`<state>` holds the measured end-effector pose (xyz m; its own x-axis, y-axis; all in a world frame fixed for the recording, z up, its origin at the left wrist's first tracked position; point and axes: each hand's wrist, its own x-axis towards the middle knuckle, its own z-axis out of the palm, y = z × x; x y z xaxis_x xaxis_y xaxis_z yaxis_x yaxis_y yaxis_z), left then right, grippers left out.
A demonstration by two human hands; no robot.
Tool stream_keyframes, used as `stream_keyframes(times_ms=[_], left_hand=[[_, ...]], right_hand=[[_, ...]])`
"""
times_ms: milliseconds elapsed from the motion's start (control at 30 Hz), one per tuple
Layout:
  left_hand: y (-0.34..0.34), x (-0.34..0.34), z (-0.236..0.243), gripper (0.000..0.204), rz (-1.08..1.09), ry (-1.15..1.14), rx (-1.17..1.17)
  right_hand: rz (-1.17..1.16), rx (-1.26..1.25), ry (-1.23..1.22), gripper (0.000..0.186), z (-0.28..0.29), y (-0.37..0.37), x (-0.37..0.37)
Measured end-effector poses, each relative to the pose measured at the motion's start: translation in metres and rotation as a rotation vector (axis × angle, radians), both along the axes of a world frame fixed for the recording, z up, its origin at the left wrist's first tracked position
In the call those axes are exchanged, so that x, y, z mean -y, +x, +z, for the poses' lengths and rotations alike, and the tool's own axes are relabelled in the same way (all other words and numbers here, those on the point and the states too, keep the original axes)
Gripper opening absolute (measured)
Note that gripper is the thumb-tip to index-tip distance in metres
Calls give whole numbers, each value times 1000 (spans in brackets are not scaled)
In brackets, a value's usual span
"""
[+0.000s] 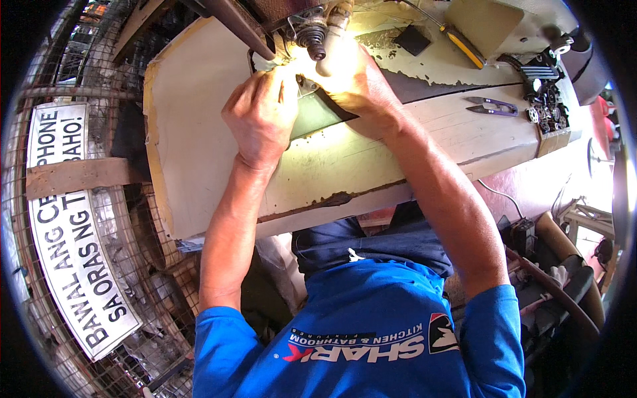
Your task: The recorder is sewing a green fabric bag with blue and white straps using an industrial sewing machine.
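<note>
The worn pale table (199, 119) bears the sewing machine (272, 9) at its far edge. Near its head, the left hand (261, 116) and right hand (361, 83) curl close together, presumably to use the light from the lamp (331, 58); glare hides how tightly they close or what, if anything, they hold. Screwdriver (463, 48) and snips (494, 107) lie rightward, likely for easy reach

At upper centre, the bare left hand (261, 114) and bare right hand (358, 83) are near a bright white lamp (334, 52). Purple-handled metal snips (494, 111) lie at upper right.
</note>
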<state>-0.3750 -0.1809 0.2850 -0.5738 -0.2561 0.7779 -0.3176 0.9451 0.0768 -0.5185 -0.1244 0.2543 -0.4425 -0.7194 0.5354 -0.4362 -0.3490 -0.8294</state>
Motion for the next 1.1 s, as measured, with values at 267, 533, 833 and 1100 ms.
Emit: stream_keyframes(times_ms=[267, 533, 833, 1100], left_hand=[[3, -10, 2, 26, 72, -8, -11], [19, -54, 10, 45, -414, 31, 136], [40, -66, 7, 27, -451, 311, 273], [20, -5, 1, 7, -158, 590, 120]], right_hand=[[-2, -230, 113, 13, 2, -11, -20], [133, -433, 351, 9, 39, 9, -111], [182, -385, 436, 6, 43, 19, -132], [11, -544, 323, 9, 26, 14, -42]])
